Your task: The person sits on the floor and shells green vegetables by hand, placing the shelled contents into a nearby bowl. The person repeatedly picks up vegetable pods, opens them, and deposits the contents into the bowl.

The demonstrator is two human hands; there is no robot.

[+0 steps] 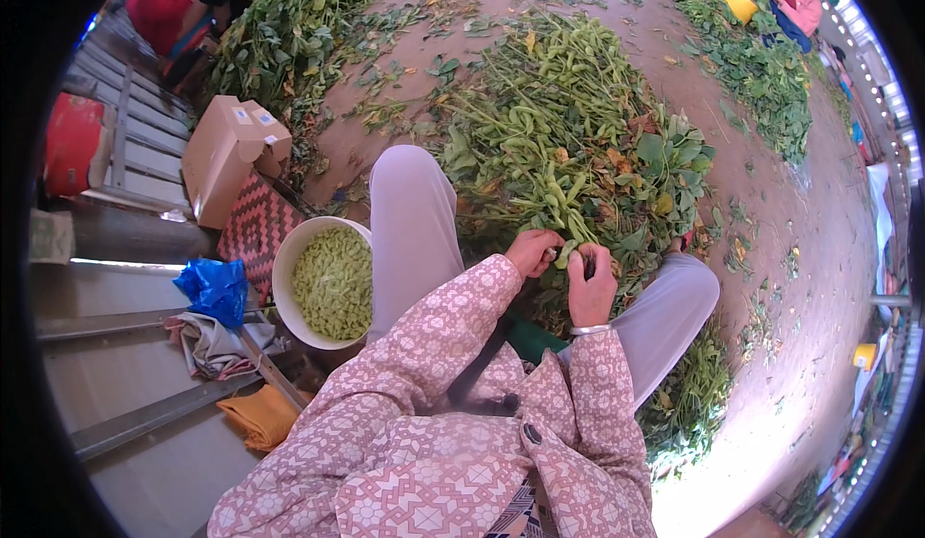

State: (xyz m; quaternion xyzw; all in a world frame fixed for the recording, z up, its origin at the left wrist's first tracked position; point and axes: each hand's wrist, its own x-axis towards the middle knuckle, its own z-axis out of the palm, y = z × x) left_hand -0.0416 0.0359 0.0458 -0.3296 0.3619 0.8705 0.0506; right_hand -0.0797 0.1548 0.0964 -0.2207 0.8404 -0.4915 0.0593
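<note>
In front of my knees, both hands work close together at the near edge of a pile of green soybean plants. My left hand has its fingers curled at a green pod between the hands. My right hand, with a silver bangle at the wrist, is closed around a pod-bearing stem. Something dark shows within its fingers; what it is cannot be made out. To the left of my left knee stands a white bucket holding shelled green beans.
Left of the bucket are a woven red-and-black mat, a cardboard box, a blue plastic bag and an orange cloth. More plants lie upper left. People sit at upper left and upper right, the latter beside a yellow container.
</note>
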